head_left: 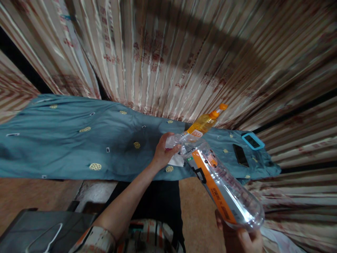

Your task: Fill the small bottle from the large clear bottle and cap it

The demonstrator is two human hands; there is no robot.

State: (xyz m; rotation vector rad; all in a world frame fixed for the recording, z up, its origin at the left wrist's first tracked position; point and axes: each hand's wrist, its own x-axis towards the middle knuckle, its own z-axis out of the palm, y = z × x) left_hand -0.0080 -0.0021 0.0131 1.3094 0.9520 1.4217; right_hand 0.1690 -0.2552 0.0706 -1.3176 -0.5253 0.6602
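A large clear plastic bottle (223, 189) with an orange and grey label is tilted, its neck toward the table and its base toward me. My right hand (243, 240) grips the bottle by its base. My left hand (164, 151) is at the neck end, fingers closed on a crumpled white tissue (177, 160); whether they also touch the neck is hard to tell. Just behind the neck is a smaller bottle (204, 123) of yellow-orange liquid with an orange top, partly hidden by the clear bottle.
A teal cloth with pineapple prints (113, 140) covers the long narrow table. On its right end lie a dark phone (240, 155) and a blue-framed device (253, 141). Patterned curtains (158, 59) hang behind. A grey case-like object (44, 228) with a white cable sits at lower left.
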